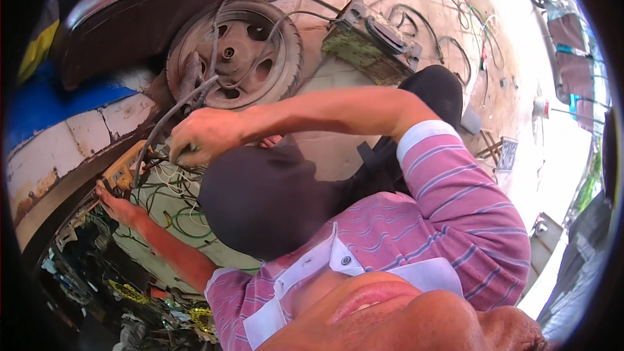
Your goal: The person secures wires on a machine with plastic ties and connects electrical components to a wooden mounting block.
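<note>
My left hand [120,207] reaches to a yellow-orange electrical box [123,170] at the left, its fingers closed against the box's near edge. A thick grey cable [162,119] loops down past the front of this box. Just right of the box, my right hand [207,135] is bent over with its fingers curled together. Something dark shows at those fingertips, too small and shaded to name. Below it, thin white, green and black wires [172,205] lie tangled on the pale floor, partly hidden behind my dark-clothed knee [257,201].
A dusty wheel with a tyre [250,75] lies beyond my right hand, with cables across it. Farther right sits a worn green metal machine [364,45] with cables. Dark upholstery [130,16] and a rusty white edge [71,146] border the left. Mixed scrap [130,292] fills the lower left.
</note>
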`<state>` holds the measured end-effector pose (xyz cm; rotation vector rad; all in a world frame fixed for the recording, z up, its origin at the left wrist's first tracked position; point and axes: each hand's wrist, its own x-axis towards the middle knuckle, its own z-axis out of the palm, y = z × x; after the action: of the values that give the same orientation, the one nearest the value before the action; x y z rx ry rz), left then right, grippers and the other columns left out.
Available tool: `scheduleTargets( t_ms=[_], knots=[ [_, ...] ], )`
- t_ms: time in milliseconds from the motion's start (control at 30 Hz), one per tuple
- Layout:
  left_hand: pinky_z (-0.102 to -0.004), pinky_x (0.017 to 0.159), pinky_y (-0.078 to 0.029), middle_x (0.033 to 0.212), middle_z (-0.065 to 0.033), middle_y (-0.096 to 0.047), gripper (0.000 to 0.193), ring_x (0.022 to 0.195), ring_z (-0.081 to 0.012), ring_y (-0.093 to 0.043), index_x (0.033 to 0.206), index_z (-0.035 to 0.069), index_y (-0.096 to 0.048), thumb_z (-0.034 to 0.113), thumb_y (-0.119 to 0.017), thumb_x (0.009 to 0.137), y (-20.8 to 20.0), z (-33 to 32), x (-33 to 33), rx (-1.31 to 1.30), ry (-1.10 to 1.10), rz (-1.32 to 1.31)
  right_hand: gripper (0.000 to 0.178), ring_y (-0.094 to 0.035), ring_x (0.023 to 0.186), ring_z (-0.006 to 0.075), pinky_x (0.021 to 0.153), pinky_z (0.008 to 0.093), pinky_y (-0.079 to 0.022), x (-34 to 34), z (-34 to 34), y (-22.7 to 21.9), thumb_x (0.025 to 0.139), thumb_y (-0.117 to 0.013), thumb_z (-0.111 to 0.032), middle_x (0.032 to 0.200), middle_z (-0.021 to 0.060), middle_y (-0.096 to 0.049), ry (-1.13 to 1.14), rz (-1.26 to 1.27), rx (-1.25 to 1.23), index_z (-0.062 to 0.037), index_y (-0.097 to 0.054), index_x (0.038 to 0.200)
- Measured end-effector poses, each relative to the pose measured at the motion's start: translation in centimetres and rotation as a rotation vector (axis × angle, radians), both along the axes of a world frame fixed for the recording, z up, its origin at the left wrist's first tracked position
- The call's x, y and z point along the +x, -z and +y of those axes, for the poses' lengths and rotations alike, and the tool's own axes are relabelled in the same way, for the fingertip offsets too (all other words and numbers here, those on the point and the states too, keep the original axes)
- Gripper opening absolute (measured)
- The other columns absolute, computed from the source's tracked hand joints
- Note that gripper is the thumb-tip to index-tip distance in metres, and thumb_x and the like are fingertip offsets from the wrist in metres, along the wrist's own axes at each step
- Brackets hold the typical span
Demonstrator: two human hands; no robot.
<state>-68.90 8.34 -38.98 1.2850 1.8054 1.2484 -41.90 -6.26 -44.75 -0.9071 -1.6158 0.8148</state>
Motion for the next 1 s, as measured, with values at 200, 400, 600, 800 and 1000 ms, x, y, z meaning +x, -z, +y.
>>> scheduleTargets(
  t_ms=[200,400,600,800,1000],
  knots=[
    [-0.0473,0.109,-0.044,0.152,-0.0123,-0.051,0.073,0.131,-0.0318,-0.055,0.154,0.010,-0.047,0.061,-0.053,0.102,1.1,1.5,-2.6,0.000,0.041,0.016,0.025,-0.073,0.098,0.0229,0.088,0.0355,-0.057,13.5,-7.5,0.8,0.094,-0.069,-0.021,0.109,0.0119,-0.076,0.062,-0.065,-0.338,-0.0062,-0.076,0.113],
    [-0.0497,0.096,-0.054,0.147,-0.0168,-0.052,0.088,0.126,-0.0353,-0.056,0.153,0.002,-0.043,0.071,-0.047,0.099,3.2,-1.1,-3.2,-0.136,-0.019,0.104,0.029,-0.070,0.086,0.0170,0.085,0.0297,-0.056,28.1,-16.4,1.1,0.098,-0.066,-0.021,0.102,0.0087,-0.076,0.549,0.153,-0.624,-0.0029,-0.073,0.119],
    [-0.0522,0.085,-0.053,0.135,-0.0194,-0.062,0.085,0.118,-0.0351,-0.064,0.152,0.005,-0.043,0.073,-0.033,0.102,5.0,-5.2,0.1,-0.272,-0.044,0.190,0.034,-0.069,0.090,0.0209,0.082,0.0324,-0.055,34.2,-23.5,-0.4,0.097,-0.061,-0.021,0.098,0.0130,-0.076,0.877,0.419,-0.599,0.0066,-0.074,0.111],
    [-0.0429,0.083,-0.053,0.128,-0.0160,-0.065,0.069,0.111,-0.0300,-0.065,0.143,0.003,-0.050,0.058,-0.043,0.102,2.5,-11.1,2.8,-0.241,0.144,0.538,0.035,-0.069,0.090,0.0219,0.086,0.0356,-0.053,34.4,-26.4,-4.7,0.097,-0.061,-0.025,0.098,0.0153,-0.076,0.737,0.093,-0.633,0.0053,-0.073,0.112],
    [-0.0363,0.083,-0.053,0.120,-0.0125,-0.068,0.053,0.105,-0.0232,-0.066,0.135,0.001,-0.056,0.042,-0.052,0.101,-0.5,-19.7,9.8,-0.224,0.666,0.685,0.037,-0.070,0.095,0.0239,0.090,0.0364,-0.053,35.2,-25.9,0.1,0.096,-0.063,-0.029,0.104,0.0186,-0.076,0.572,0.128,-0.529,0.0012,-0.074,0.114]
  ],
)
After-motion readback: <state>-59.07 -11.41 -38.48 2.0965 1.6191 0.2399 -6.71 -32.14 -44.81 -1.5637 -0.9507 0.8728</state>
